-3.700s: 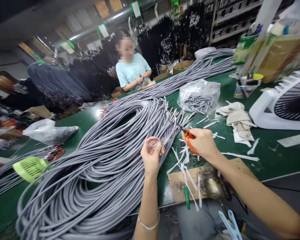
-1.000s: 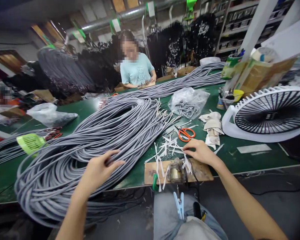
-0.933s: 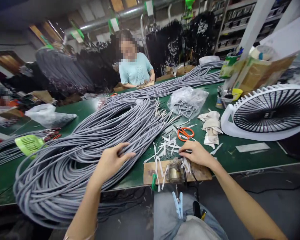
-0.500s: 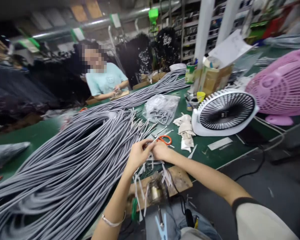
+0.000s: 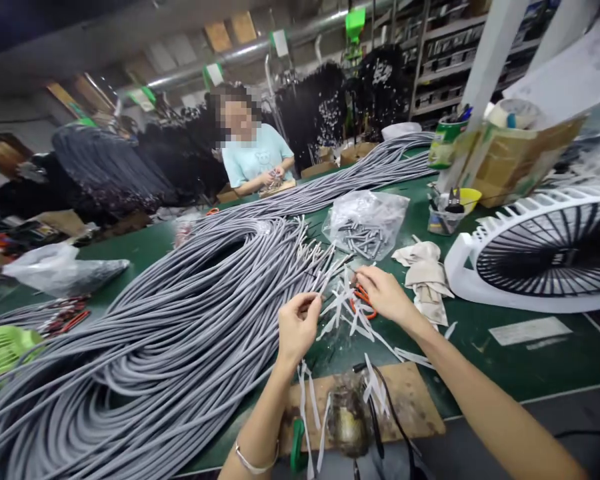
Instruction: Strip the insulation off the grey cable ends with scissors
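My left hand [image 5: 299,325] is closed in a pinch at the cut ends of a thick bundle of grey cables [image 5: 200,313]. A thin pale cable end shows at its fingertips. To the right, my right hand [image 5: 383,292] has its fingers pressed together around something small, mostly hidden. Orange-handled scissors [image 5: 364,303] lie just below it. White strips [image 5: 337,313] are scattered on the table between the hands. Nearer to me, a soldering pot [image 5: 349,420] stands on a scorched wooden board [image 5: 410,400], with more strips hanging around it.
A clear bag of small grey tubes [image 5: 365,227] lies beyond my hands. On the right stand a white fan [image 5: 460,267], crumpled cloth [image 5: 425,270] and a tool cup [image 5: 445,217]. A co-worker [image 5: 260,157] sits across the green table [image 5: 505,363].
My hands have come apart: the right has moved away to the right, the left stays near the cable ends. The view has turned left, bringing a green basket into sight.
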`<state>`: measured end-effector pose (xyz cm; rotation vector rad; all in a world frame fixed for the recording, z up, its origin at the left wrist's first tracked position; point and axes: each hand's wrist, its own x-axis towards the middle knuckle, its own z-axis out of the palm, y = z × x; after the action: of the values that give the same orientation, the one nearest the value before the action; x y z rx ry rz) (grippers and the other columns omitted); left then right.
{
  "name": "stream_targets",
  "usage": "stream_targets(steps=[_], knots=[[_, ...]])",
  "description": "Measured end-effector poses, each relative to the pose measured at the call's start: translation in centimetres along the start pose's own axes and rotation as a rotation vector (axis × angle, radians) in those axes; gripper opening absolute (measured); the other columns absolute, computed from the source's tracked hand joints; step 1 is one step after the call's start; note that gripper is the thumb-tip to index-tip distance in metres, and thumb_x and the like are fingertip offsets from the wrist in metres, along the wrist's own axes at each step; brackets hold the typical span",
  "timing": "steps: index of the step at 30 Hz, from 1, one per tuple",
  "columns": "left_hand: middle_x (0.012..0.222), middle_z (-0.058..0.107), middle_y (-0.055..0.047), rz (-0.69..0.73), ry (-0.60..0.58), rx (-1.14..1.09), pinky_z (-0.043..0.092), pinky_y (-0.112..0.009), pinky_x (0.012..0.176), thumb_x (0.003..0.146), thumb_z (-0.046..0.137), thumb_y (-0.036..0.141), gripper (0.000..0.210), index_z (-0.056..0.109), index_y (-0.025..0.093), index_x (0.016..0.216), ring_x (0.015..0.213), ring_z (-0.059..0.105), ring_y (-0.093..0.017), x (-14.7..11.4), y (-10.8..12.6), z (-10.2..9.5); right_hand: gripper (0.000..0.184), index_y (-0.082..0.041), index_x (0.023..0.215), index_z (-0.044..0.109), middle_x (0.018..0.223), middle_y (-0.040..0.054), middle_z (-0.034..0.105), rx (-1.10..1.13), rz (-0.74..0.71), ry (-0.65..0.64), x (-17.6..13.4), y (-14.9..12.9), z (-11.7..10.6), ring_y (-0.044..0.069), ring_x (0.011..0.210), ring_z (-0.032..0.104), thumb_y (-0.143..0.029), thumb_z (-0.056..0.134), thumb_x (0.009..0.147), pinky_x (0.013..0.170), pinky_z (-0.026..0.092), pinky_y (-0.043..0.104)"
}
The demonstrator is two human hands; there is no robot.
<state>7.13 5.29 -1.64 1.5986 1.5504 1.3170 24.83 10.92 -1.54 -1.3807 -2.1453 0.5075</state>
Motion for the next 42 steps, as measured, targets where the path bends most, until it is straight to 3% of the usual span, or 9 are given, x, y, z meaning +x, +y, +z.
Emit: stream_targets(steps=[4, 7, 16, 24, 33, 38, 42], knots=[[0.072, 0.064, -0.004, 0.116, -0.071, 0.085, 0.041, -0.020, 0.050, 0.082, 0.050, 0.029, 0.021, 0.067, 0.016, 0.085, 0.059, 0.056, -0.011, -0.9, 0.5, -0.1, 0.035, -0.012, 0.086, 0.059, 0.061, -0.0006, 0.054, 0.536, 0.078, 0.105, -0.6, -1.8, 0.6, 0.009, 0.051, 0.047, -0.044, 0.047, 0.081, 0.048, 0.035, 0.020], [0.071, 0.064, -0.004, 0.226, -0.094, 0.167, 0.043, -0.022, 0.054, 0.082, 0.051, 0.025, 0.020, 0.067, 0.018, 0.090, 0.060, 0.056, -0.012, -1.4, 1.1, -0.2, 0.030, -0.013, 0.075, 0.061, 0.058, -0.0017, 0.055, 0.894, 0.107, 0.096, -1.4, -2.9, 1.0, 0.008, 0.049, 0.047, -0.043, 0.058, 0.073, 0.049, 0.037, 0.021], [0.070, 0.064, -0.002, 0.394, 0.049, 0.280, 0.045, -0.022, 0.053, 0.075, 0.059, 0.018, 0.013, 0.067, 0.019, 0.084, 0.056, 0.055, -0.010, -2.2, 1.2, -0.3, 0.027, -0.014, 0.067, 0.060, 0.052, -0.0019, 0.056, 1.141, 0.270, 0.154, -1.6, -3.1, 1.1, 0.005, 0.041, 0.041, -0.039, 0.068, 0.065, 0.038, 0.029, 0.018], [0.068, 0.061, -0.002, 0.438, 0.113, 0.266, 0.045, -0.020, 0.054, 0.074, 0.059, 0.013, 0.014, 0.066, 0.018, 0.086, 0.057, 0.054, -0.009, -2.5, 0.9, 0.1, 0.025, -0.013, 0.067, 0.061, 0.055, -0.0020, 0.055, 1.173, 0.287, 0.095, -1.8, -3.3, 1.4, 0.003, 0.041, 0.038, -0.037, 0.068, 0.066, 0.037, 0.026, 0.017], [0.064, 0.060, -0.001, 0.387, 0.097, 0.246, 0.040, -0.020, 0.047, 0.075, 0.059, 0.014, 0.013, 0.066, 0.017, 0.086, 0.051, 0.050, -0.008, -2.6, 1.4, 0.1, 0.025, -0.014, 0.067, 0.061, 0.055, -0.0024, 0.056, 1.177, 0.255, 0.047, -2.0, -3.9, 2.3, 0.007, 0.048, 0.049, -0.036, 0.070, 0.064, 0.048, 0.040, 0.020], [0.058, 0.053, 0.001, 0.305, 0.060, 0.180, 0.036, -0.021, 0.046, 0.076, 0.058, 0.015, 0.018, 0.067, 0.015, 0.091, 0.049, 0.045, -0.008, -2.6, 1.6, 0.1, 0.027, -0.014, 0.069, 0.062, 0.060, -0.0001, 0.058, 0.982, 0.162, 0.053, -2.2, -3.9, 2.3, 0.010, 0.055, 0.052, -0.040, 0.067, 0.067, 0.052, 0.043, 0.022], [0.056, 0.049, 0.002, 0.219, 0.074, 0.157, 0.034, -0.022, 0.047, 0.075, 0.059, 0.018, 0.018, 0.069, 0.016, 0.090, 0.050, 0.042, -0.008, -2.5, 1.5, 0.1, 0.027, -0.016, 0.084, 0.062, 0.061, -0.0014, 0.055, 0.628, 0.107, 0.151, -2.7, -3.7, 1.8, 0.010, 0.053, 0.049, -0.041, 0.060, 0.074, 0.049, 0.039, 0.021]])
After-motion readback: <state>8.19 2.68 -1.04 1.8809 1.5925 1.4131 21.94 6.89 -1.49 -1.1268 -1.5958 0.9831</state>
